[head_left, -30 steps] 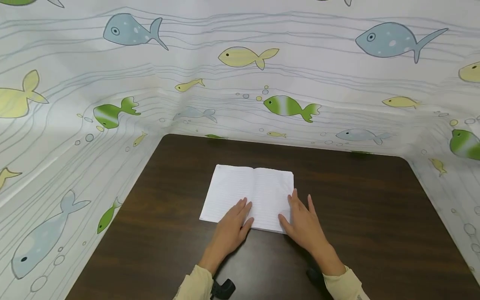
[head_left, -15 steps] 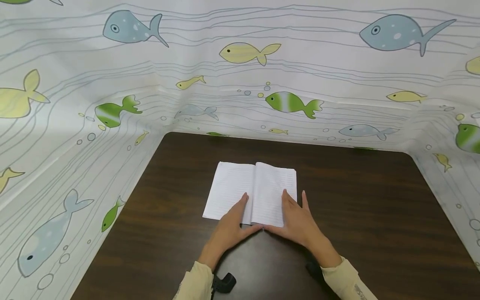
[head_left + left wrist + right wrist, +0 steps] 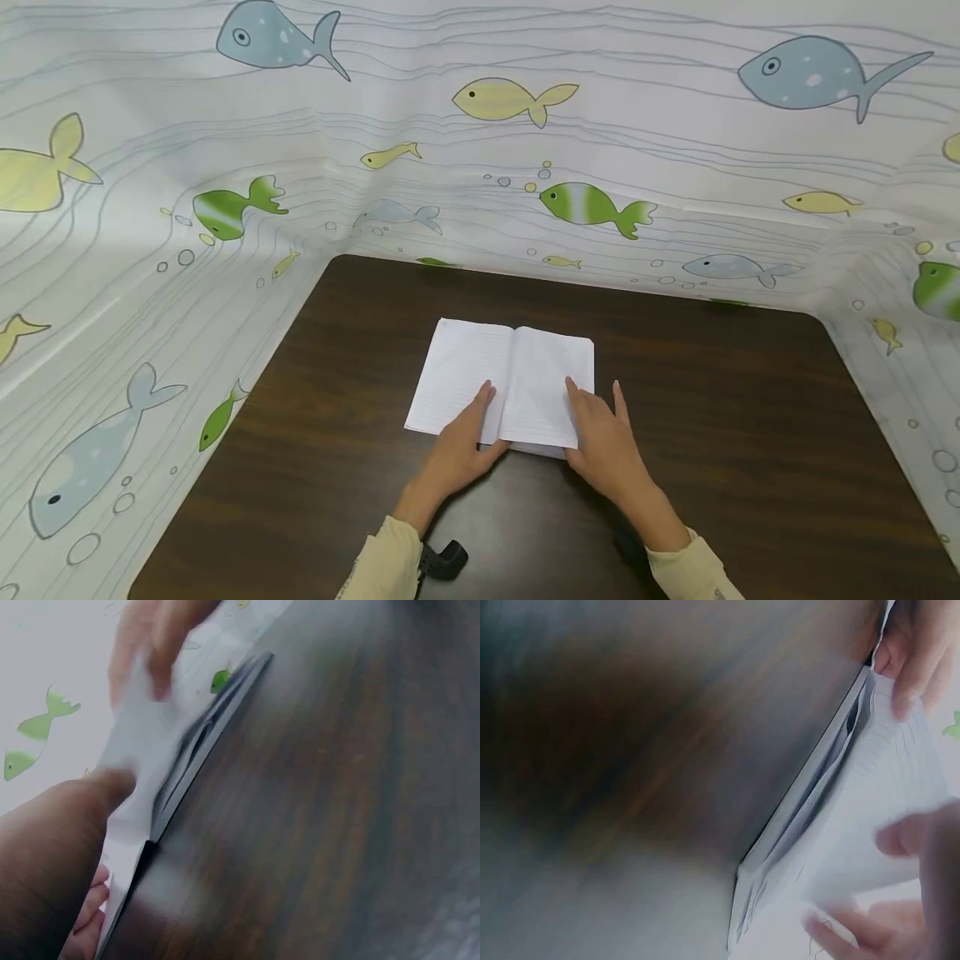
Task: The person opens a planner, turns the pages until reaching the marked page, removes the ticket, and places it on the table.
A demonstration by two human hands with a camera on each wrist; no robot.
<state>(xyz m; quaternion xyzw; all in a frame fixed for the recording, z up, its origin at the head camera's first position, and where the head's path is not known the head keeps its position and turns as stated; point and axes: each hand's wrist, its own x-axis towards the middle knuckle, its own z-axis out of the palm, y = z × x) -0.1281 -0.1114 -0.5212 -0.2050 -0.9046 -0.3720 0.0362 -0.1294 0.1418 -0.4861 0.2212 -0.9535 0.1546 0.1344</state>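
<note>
An open lined notebook (image 3: 465, 358) lies on the dark table. My left hand (image 3: 454, 454) rests over the lower part of its left page, fingers extended, thumb by the bottom of the fold. At the right side, my right hand (image 3: 609, 450) holds a raised page (image 3: 542, 417) between thumb and fingers. In the right wrist view the right thumb (image 3: 900, 836) lies across the lifted page, with the other fingers (image 3: 847, 934) past its edge. The left wrist view shows the left thumb (image 3: 112, 786) over the paper and gaps between the sheets below.
The dark wood-grain table (image 3: 750, 433) extends around the notebook. A white fish-patterned sheet (image 3: 480, 208) stands along its back and sides. A black wrist device (image 3: 447, 560) sits beside the left sleeve (image 3: 386, 558).
The thumbs first came together at the notebook's lower edge, then drew apart. The right page has risen off the sheets beneath, with the right hand at its outer edge.
</note>
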